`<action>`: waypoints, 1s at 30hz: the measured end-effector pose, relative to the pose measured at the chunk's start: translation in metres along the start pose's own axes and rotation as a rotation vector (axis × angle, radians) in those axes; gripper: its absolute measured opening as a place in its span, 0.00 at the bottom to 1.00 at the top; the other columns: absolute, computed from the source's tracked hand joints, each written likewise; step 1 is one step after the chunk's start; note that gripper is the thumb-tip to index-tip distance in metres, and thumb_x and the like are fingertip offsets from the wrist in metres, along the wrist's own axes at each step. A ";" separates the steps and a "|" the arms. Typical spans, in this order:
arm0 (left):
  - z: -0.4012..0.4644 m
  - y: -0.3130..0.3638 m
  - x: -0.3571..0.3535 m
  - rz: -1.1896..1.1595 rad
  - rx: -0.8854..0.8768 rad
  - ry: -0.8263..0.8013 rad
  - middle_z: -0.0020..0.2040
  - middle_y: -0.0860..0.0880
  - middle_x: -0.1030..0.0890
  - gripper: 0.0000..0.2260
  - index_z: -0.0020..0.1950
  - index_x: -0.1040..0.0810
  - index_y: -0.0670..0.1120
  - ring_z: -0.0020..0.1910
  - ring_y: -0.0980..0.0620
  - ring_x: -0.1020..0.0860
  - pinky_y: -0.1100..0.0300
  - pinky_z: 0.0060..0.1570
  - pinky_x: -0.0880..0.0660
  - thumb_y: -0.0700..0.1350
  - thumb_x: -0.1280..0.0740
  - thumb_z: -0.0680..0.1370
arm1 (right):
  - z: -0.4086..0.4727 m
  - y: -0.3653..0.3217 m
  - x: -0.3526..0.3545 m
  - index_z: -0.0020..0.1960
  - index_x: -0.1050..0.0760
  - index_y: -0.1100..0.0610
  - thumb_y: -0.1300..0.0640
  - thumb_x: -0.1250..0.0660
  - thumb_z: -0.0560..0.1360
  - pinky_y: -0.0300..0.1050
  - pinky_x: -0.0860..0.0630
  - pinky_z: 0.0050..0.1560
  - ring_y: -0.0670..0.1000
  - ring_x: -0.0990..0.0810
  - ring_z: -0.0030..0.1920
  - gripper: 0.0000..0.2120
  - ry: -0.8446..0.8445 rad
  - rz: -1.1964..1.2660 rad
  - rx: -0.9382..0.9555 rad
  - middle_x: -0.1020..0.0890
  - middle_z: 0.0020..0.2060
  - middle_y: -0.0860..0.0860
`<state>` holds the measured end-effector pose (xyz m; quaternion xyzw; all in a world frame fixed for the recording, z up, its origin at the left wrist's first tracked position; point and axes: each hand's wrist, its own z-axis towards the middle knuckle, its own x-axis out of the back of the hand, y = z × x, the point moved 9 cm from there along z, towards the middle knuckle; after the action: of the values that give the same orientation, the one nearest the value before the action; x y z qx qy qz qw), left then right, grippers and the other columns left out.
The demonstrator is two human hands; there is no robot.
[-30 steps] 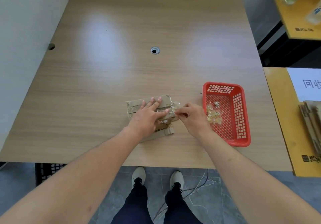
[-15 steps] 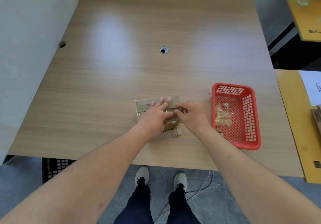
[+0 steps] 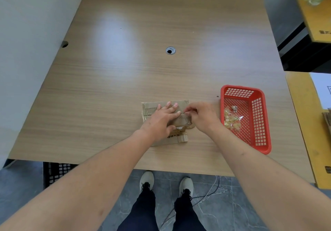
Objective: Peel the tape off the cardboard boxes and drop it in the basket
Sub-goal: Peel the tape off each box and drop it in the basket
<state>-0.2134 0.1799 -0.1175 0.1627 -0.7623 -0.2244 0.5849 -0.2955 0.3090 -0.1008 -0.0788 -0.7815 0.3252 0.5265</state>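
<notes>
A flattened cardboard box (image 3: 149, 109) lies near the front edge of the wooden table (image 3: 125, 80). My left hand (image 3: 161, 121) presses flat on it with straight fingers. My right hand (image 3: 200, 117) is just to its right, with thumb and fingertips pinching a thin strip of clear tape (image 3: 183, 113) on the box top. To the right sits a red plastic basket (image 3: 261, 123) holding crumpled peeled tape (image 3: 231, 120).
A cable hole (image 3: 170, 50) marks the table's middle. Yellow furniture (image 3: 304, 123) stands right of the table, with stacked cardboard at the frame's right edge. A black crate (image 3: 57, 173) sits under the table at left. My feet stand on the grey floor below.
The view has shifted slightly. My right hand's fingertips have moved a little left along the box top while pinching the tape; the left hand stays pressed on the box.
</notes>
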 end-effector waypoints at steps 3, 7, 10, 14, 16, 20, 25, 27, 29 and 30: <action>0.002 0.004 -0.003 0.127 -0.001 -0.036 0.83 0.51 0.48 0.28 0.81 0.37 0.49 0.83 0.48 0.54 0.53 0.77 0.63 0.47 0.33 0.82 | -0.002 0.009 -0.005 0.41 0.19 0.47 0.60 0.28 0.77 0.55 0.20 0.51 0.51 0.18 0.44 0.09 0.020 0.148 -0.092 0.16 0.38 0.46; 0.000 0.008 -0.013 0.327 0.002 -0.087 0.84 0.49 0.53 0.27 0.83 0.43 0.49 0.83 0.46 0.56 0.48 0.80 0.56 0.50 0.40 0.85 | -0.005 0.019 -0.011 0.40 0.20 0.48 0.59 0.28 0.77 0.57 0.19 0.49 0.51 0.18 0.42 0.09 0.103 0.251 -0.196 0.17 0.36 0.45; -0.001 0.007 -0.014 0.358 0.004 -0.108 0.84 0.48 0.55 0.27 0.83 0.46 0.49 0.83 0.45 0.56 0.47 0.80 0.56 0.50 0.42 0.86 | -0.009 0.033 -0.016 0.39 0.18 0.49 0.57 0.26 0.75 0.57 0.18 0.51 0.48 0.17 0.40 0.07 0.182 0.408 -0.344 0.17 0.35 0.44; -0.001 0.007 -0.012 0.350 -0.005 -0.128 0.84 0.48 0.55 0.26 0.83 0.46 0.50 0.83 0.45 0.56 0.48 0.80 0.56 0.50 0.42 0.86 | -0.013 0.040 -0.020 0.39 0.18 0.49 0.56 0.26 0.74 0.58 0.17 0.50 0.48 0.16 0.40 0.06 0.256 0.493 -0.450 0.16 0.34 0.44; -0.001 0.007 -0.012 0.373 -0.013 -0.141 0.84 0.48 0.56 0.26 0.83 0.46 0.50 0.83 0.45 0.56 0.47 0.80 0.55 0.50 0.43 0.86 | -0.013 0.040 -0.020 0.40 0.18 0.48 0.54 0.27 0.75 0.57 0.18 0.52 0.48 0.16 0.42 0.05 0.280 0.462 -0.472 0.16 0.36 0.44; -0.001 0.007 -0.013 0.402 -0.022 -0.162 0.84 0.47 0.56 0.26 0.84 0.47 0.50 0.83 0.44 0.57 0.46 0.80 0.54 0.50 0.44 0.86 | -0.017 0.040 -0.013 0.39 0.20 0.47 0.51 0.27 0.74 0.51 0.19 0.50 0.45 0.18 0.41 0.05 0.362 0.360 -0.548 0.17 0.35 0.41; -0.007 0.007 -0.016 0.426 -0.072 -0.175 0.84 0.48 0.56 0.26 0.83 0.47 0.51 0.83 0.44 0.56 0.46 0.81 0.54 0.50 0.44 0.87 | -0.017 0.050 0.003 0.41 0.24 0.46 0.55 0.30 0.78 0.57 0.15 0.43 0.50 0.14 0.33 0.09 0.461 0.500 -0.613 0.17 0.37 0.44; -0.010 0.004 -0.015 0.403 -0.078 -0.180 0.84 0.49 0.56 0.26 0.83 0.46 0.51 0.83 0.45 0.56 0.47 0.81 0.54 0.50 0.44 0.86 | -0.003 0.045 0.015 0.40 0.22 0.47 0.58 0.28 0.78 0.57 0.15 0.42 0.49 0.14 0.31 0.09 0.404 0.515 -0.513 0.17 0.36 0.46; -0.008 0.003 -0.012 0.367 -0.086 -0.179 0.84 0.49 0.55 0.26 0.83 0.45 0.52 0.83 0.46 0.56 0.47 0.81 0.54 0.50 0.42 0.86 | 0.007 0.027 0.029 0.39 0.19 0.47 0.59 0.26 0.76 0.54 0.15 0.45 0.47 0.14 0.34 0.10 0.334 0.428 -0.358 0.16 0.34 0.43; -0.007 0.004 -0.010 0.354 -0.088 -0.181 0.84 0.49 0.54 0.26 0.83 0.44 0.52 0.83 0.46 0.55 0.47 0.81 0.53 0.50 0.41 0.85 | 0.009 0.016 0.033 0.40 0.17 0.47 0.59 0.25 0.75 0.52 0.15 0.48 0.47 0.14 0.36 0.08 0.308 0.354 -0.281 0.16 0.34 0.42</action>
<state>-0.2039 0.1874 -0.1224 -0.0202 -0.8178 -0.1648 0.5510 -0.3219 0.3333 -0.0869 -0.3350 -0.7036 0.2848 0.5582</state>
